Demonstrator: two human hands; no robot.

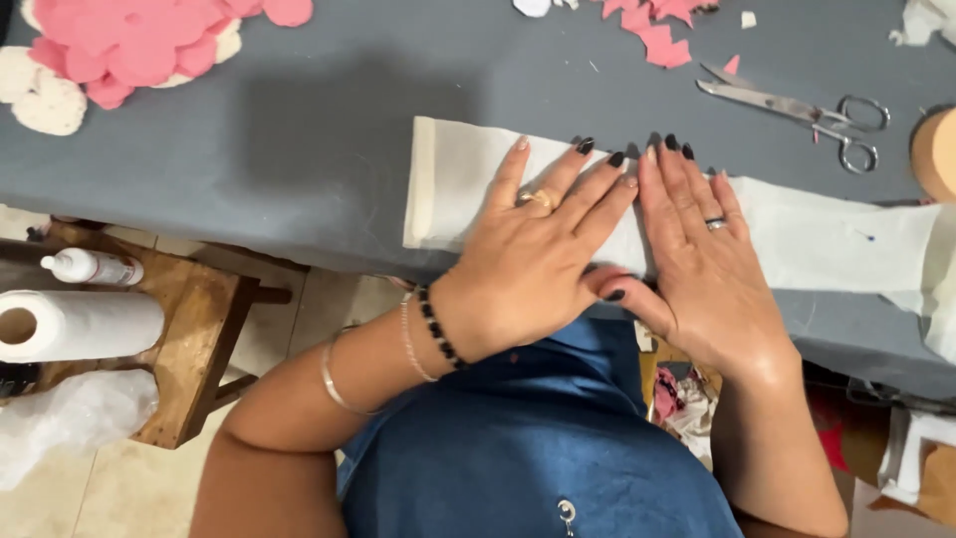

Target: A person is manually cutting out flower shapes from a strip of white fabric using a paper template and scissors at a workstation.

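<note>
A long strip of cream fabric [453, 184] lies across a grey-covered table [299, 130], with one end folded over at the left. My left hand [533, 254] lies flat on the strip, fingers spread and pointing away from me. My right hand [697, 249] presses flat beside it, the two thumbs touching at the table's near edge. Both hands have dark nails and rings; beaded and metal bracelets circle my left wrist. Neither hand holds anything.
Steel scissors [797, 110] lie at the back right by pink paper scraps [657, 30]. Pink and cream cut-out circles [119, 45] pile at the back left. A wooden stool [194, 329] at the left carries a paper towel roll [80, 324] and a glue bottle [95, 267].
</note>
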